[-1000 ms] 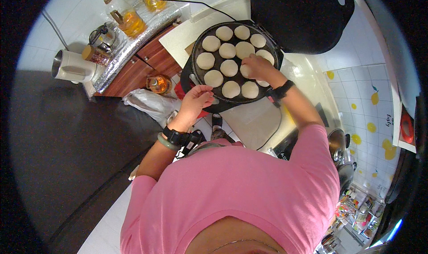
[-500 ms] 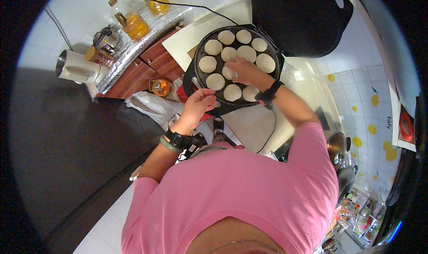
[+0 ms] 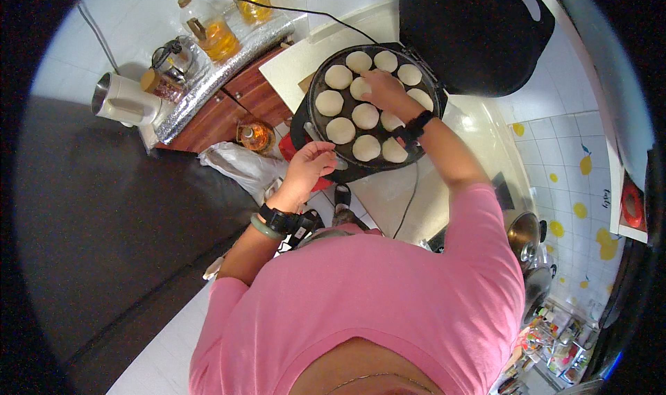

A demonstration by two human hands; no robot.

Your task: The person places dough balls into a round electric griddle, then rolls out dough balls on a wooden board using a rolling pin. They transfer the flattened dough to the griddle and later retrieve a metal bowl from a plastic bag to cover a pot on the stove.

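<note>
A round black griddle (image 3: 377,109) is dotted with several pale dough rounds (image 3: 340,130). My right hand (image 3: 381,92) reaches over it, fingers closed at a dough round in the upper middle, partly covering it. My left hand (image 3: 312,162) is at the griddle's lower left, by its handle, fingers loosely bent and apart, holding nothing visible. The griddle's black lid (image 3: 468,34) stands raised behind it at the upper right.
Oil bottles (image 3: 218,40), a jar and a white cup-like appliance (image 3: 125,100) line a foil-covered ledge (image 3: 173,114). An oil jug (image 3: 255,138) and white bag (image 3: 229,166) lie below. A pot (image 3: 520,239) is at right; a cord crosses the counter (image 3: 388,194).
My right hand has moved up and leftward over the griddle, from a round at the right to one in the upper middle. My left hand stays at the handle side; the view has shifted slightly.
</note>
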